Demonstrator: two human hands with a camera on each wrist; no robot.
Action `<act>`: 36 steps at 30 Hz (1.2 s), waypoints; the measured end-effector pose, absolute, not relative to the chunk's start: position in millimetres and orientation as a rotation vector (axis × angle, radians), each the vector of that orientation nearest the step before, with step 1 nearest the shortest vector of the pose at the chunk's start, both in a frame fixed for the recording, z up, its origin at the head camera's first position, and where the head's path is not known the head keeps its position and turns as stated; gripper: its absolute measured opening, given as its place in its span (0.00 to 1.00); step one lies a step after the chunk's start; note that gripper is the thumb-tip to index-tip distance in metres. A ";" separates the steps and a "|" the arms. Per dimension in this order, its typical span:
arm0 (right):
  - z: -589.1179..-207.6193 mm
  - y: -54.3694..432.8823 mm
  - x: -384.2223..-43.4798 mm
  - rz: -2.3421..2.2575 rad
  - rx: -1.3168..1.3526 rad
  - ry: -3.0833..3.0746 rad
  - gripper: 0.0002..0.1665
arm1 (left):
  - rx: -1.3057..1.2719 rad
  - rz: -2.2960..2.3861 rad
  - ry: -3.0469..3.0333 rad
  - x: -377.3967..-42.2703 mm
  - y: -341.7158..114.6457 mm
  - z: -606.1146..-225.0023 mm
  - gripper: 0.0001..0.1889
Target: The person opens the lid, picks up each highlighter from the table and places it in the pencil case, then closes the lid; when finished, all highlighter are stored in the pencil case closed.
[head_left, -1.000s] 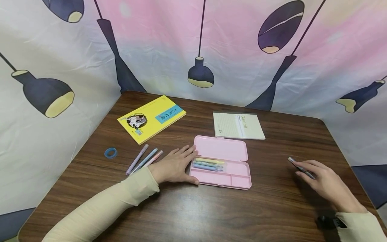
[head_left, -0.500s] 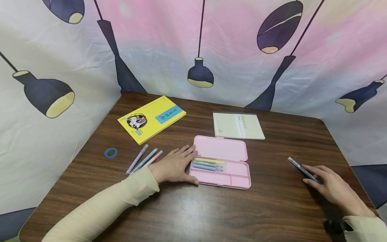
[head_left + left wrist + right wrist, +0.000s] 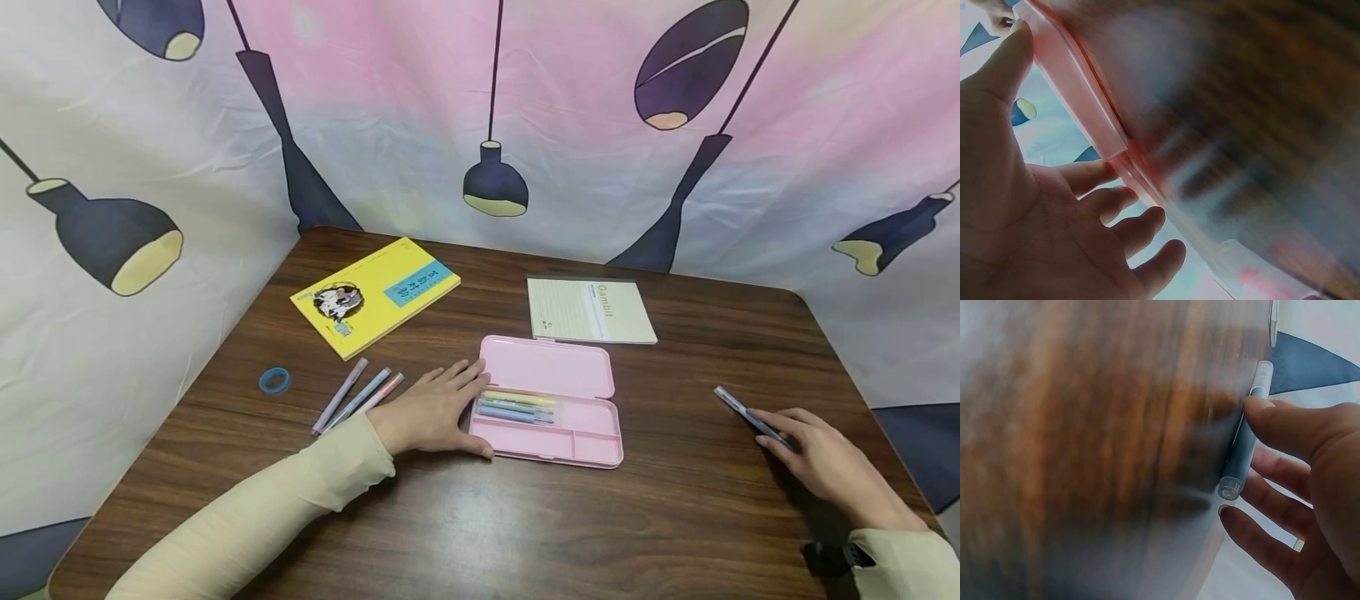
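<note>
A pink pencil case lies with its lid laid back, several yellow and blue pens in its rear compartment. My left hand rests against the case's left edge, its fingers spread and straight; in the left wrist view the thumb and fingertips reach the case's side. At the right of the table my right hand pinches a blue-grey pen with a clear cap between thumb and fingers. In the right wrist view, the pen lies close along the tabletop, thumb on its near side.
Three pens in purple, blue and pink lie left of my left forearm, beside a blue tape roll. A yellow book and a cream notebook lie farther back. A patterned curtain closes off the table's rear.
My right hand has shifted slightly right and back toward me, so more of the pen shows past its fingers. The left hand and the pencil case have stayed put.
</note>
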State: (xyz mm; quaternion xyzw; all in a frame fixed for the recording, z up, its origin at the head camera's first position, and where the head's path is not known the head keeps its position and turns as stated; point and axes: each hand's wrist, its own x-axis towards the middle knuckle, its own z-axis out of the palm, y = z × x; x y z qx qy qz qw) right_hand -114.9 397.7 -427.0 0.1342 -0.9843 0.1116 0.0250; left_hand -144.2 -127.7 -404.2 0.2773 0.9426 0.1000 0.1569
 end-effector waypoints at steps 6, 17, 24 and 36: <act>-428.2 399.0 -117.0 0.285 0.495 -2.977 0.23 | 0.788 0.293 2.701 -143.8 -128.4 -405.1 0.57; -429.0 401.4 -117.3 0.266 0.526 -2.971 0.25 | 0.782 0.297 2.703 -143.8 -128.4 -405.8 0.58; -429.7 401.3 -116.3 0.261 0.517 -2.957 0.25 | 0.792 0.298 2.705 -144.1 -128.4 -405.6 0.57; -428.3 401.6 -112.9 0.270 0.499 -2.982 0.25 | 0.784 0.302 2.701 -144.2 -127.8 -404.5 0.58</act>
